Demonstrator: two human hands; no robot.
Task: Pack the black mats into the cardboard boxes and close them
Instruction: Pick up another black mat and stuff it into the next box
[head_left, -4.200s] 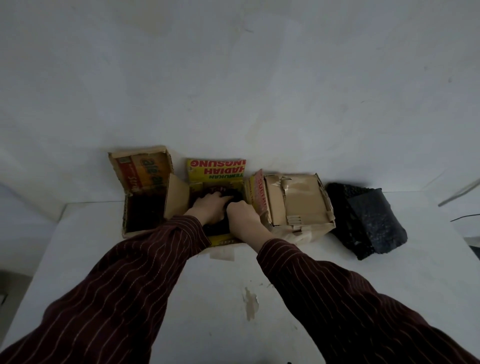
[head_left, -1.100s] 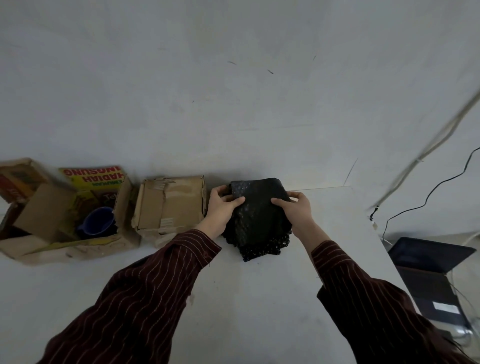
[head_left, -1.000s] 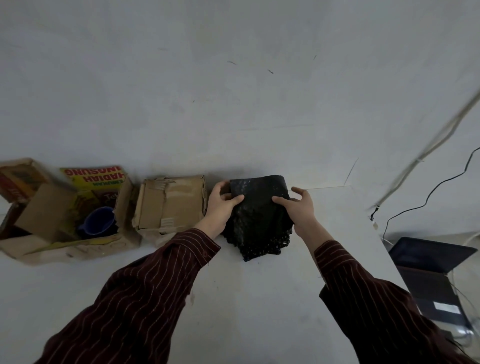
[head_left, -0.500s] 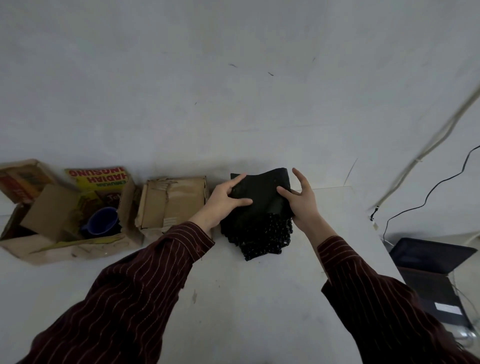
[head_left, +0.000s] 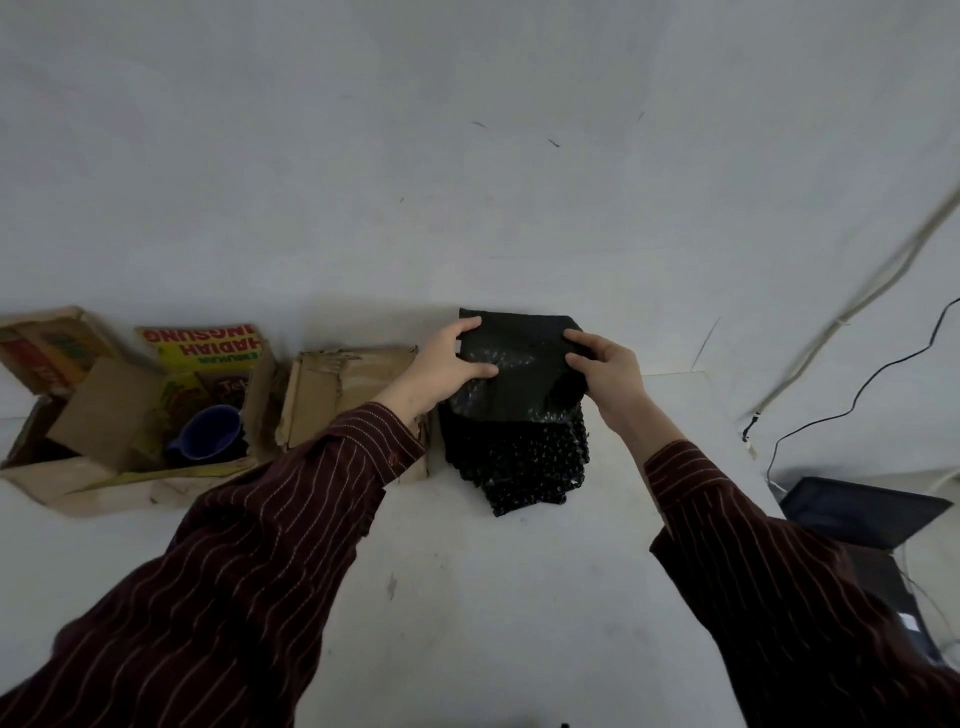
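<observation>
Both the left hand (head_left: 451, 366) and the right hand (head_left: 609, 371) grip the top black mat (head_left: 511, 374) of the pile, one cardboard box (head_left: 343, 400) looks closed, and the printed box (head_left: 156, 415) stands open.

Top mat (head_left: 511, 364) now higher in hands (head_left: 605, 371)

This looks like a plain room in a home or small workroom. A white surface (head_left: 467, 597) stands against a bare white wall (head_left: 467, 156). Old cardboard boxes (head_left: 130, 415) sit on it. A black cable (head_left: 852, 400) hangs by a laptop (head_left: 862, 512) lying low on the right.
</observation>
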